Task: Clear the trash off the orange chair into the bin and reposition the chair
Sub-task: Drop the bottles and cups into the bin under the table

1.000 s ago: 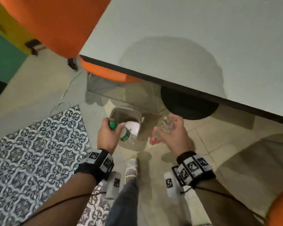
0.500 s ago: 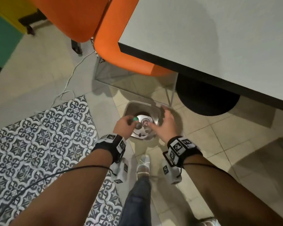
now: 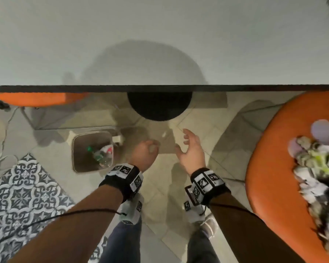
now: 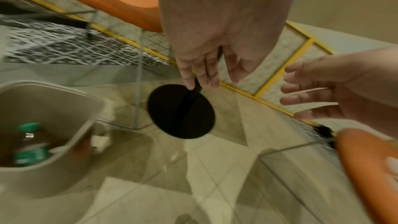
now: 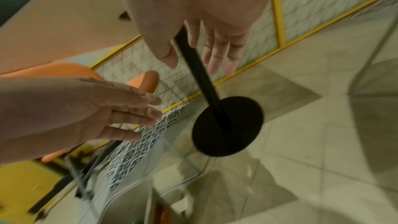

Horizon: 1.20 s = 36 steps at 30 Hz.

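The beige bin [image 3: 78, 160] stands on the floor left of my hands, with a green-capped bottle [image 3: 95, 153] and a clear bottle with a red label [image 3: 107, 149] inside. In the left wrist view the bin [image 4: 71, 144] holds the green-capped bottle [image 4: 28, 142]. My left hand [image 3: 150, 149] hangs empty just right of the bin, fingers loose. My right hand [image 3: 184, 141] is spread open and empty beside it. At the right stands the orange chair [image 3: 270, 177], with a blurred pile of crumpled trash [image 3: 315, 168] on its seat.
A grey table top [image 3: 160, 44] fills the upper view; its black round base [image 3: 160, 107] sits on the tiles just beyond my hands. A second orange chair [image 3: 40, 98] is tucked under the table at left. A patterned rug [image 3: 23, 196] lies lower left.
Both bottles have left my hands and lie in the bin. My hands have drawn away to the right, empty. The view has swung right, bringing the littered chair in.
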Each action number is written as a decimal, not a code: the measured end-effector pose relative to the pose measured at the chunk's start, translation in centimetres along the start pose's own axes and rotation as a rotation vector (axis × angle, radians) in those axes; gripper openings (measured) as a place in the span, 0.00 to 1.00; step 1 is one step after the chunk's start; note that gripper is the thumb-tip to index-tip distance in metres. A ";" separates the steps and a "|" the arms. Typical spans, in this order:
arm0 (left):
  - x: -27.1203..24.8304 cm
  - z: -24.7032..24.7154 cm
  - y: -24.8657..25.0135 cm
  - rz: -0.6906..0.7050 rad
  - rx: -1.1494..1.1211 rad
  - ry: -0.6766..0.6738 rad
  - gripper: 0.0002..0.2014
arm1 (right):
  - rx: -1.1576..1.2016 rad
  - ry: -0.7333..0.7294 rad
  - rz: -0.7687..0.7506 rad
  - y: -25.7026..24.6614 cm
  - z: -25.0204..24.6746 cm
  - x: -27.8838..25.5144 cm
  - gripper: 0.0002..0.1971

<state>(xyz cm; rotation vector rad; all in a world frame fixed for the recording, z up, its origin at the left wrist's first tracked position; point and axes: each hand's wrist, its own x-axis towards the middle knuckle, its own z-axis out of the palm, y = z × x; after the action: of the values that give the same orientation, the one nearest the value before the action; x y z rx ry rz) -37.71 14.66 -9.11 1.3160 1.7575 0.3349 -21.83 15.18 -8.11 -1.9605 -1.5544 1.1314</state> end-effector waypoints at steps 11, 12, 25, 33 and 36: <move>-4.1 25.0 22.6 0.264 -0.062 -0.338 0.10 | -0.023 0.565 0.104 21.1 -28.9 -8.1 0.15; -4.8 26.8 24.0 0.271 -0.040 -0.366 0.10 | -0.064 0.573 0.138 22.7 -30.8 -9.1 0.15; -3.1 37.0 34.7 0.436 0.239 -0.318 0.10 | -0.316 0.221 0.856 37.0 -38.9 -14.8 0.31; 2.6 43.1 43.2 0.493 0.297 -0.331 0.16 | -0.157 0.319 0.891 37.2 -38.7 -14.1 0.38; 3.6 46.3 46.1 0.375 0.337 -0.404 0.31 | -0.243 0.371 0.868 35.9 -39.7 -13.9 0.40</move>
<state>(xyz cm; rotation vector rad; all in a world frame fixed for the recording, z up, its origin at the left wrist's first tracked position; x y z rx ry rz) 27.07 23.23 -6.62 1.8170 1.2575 -0.0321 30.69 -2.00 -5.58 -2.9270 -0.6528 0.7724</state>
